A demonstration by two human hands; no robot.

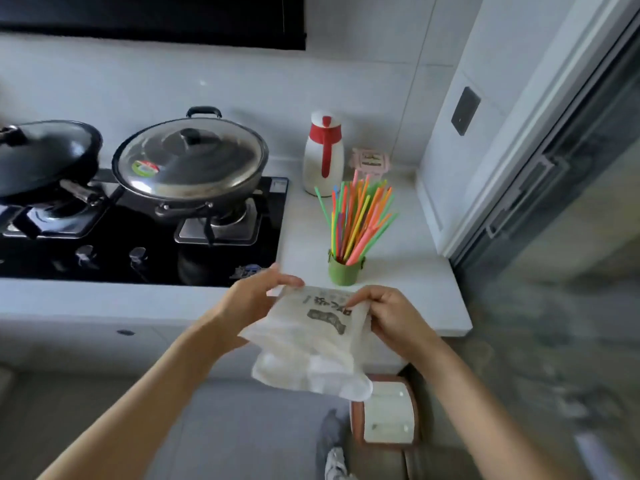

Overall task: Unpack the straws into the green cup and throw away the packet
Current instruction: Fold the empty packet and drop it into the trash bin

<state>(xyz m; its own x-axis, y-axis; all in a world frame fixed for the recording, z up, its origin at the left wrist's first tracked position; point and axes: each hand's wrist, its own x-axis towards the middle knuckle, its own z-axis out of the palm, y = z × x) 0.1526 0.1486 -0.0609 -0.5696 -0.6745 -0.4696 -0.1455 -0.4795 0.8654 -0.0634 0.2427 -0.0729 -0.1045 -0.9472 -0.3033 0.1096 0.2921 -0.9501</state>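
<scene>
Holding the packet [311,344] up over the front edge of the counter [415,289], both hands grip its top end. The left hand [256,299] has its fingers curled round the upper left corner. The right hand [391,317] pinches the upper right edge, with its fingertips on the printed face. The packet is a thin white plastic bag with dark print. It looks slack and crumpled, and its lower end hangs down in front of the counter.

Straws [356,216] in orange, green, yellow, pink and blue stand bunched in the green cup [344,271], fanning out and leaning toward the wall. The cup sits upright on the counter just behind the packet's top edge and apart from both hands.

On the floor, below the packet's hanging end, is a brown-rimmed bin [388,414] with a white lid; a shoe [334,462] shows just left of it.

Farther back on the counter, a white jug [323,157] with a red handle stands beside a pink box [370,161] near the wall. To the left lies a black stove [138,258], which carries a wok [190,164] under a glass lid and a dark pan [45,157] at the frame's left edge.
</scene>
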